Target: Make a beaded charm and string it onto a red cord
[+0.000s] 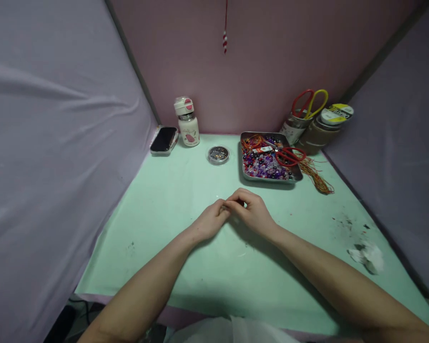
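My left hand and my right hand meet at the fingertips over the middle of the table. Both are closed in a pinch. Whatever lies between the fingers is too small or too hidden to make out. Beyond my right hand stands a metal tray full of purple, red, clear and dark beads. Red-handled scissors and a coil of orange cord rest on the beads. A small round dish with shiny little pieces sits beyond my left hand.
At the back left are a phone and a white bottle. Two jars stand at the back right, one holding scissors, the other topped by a spool. Orange cords trail beside the tray. A crumpled tissue lies right.
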The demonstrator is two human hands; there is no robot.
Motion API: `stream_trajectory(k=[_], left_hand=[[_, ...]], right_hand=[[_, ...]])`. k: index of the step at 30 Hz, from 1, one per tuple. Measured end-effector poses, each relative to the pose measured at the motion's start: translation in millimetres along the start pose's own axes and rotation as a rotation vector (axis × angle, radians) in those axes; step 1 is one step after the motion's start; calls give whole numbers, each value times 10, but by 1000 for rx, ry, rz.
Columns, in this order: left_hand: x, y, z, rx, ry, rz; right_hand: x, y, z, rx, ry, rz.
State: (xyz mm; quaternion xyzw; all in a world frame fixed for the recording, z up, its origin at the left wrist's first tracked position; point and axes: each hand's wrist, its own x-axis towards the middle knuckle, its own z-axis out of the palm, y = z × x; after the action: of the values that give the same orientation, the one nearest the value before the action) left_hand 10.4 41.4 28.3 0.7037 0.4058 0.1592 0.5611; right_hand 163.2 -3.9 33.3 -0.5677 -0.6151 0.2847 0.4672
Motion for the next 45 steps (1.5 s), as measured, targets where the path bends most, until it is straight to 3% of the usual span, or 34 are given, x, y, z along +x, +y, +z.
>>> stream_trajectory(k=[5, 9, 14, 18, 21, 24, 26, 30, 34, 39, 42, 45], left_hand=[[77, -95, 37, -14, 107, 48], [143, -129, 55, 20, 69, 73], [182, 122, -27, 194, -64, 37], [247, 312, -37, 180, 24, 55], [311, 300, 41, 80, 136, 89], [353, 196, 139, 3, 198, 119], [360, 118, 185, -39, 214, 81], [354, 3, 213, -69, 194, 48], [372, -54, 196, -48, 180, 76], [390, -94, 198, -54, 155, 62], [367, -60, 204, -121, 155, 29], [372, 100, 177, -315, 129, -102]], right_hand=[[43, 66, -79, 48, 16, 124], [70, -28, -131, 80, -140, 40], [170, -72, -285, -160, -254, -107], [247, -29, -390, -275, -199, -170], [301, 30, -508, -308, -155, -121], [394, 149, -783, -417, -69, -66], [480, 265, -1023, -627, 35, -41], [656, 513, -1336, -913, -82, 104], [772, 652, -1311, -948, -83, 159], [840, 632, -1284, -941, -2, 183], [860, 626, -1326, -806, 104, 193], [871, 649, -1346, -618, 144, 197]])
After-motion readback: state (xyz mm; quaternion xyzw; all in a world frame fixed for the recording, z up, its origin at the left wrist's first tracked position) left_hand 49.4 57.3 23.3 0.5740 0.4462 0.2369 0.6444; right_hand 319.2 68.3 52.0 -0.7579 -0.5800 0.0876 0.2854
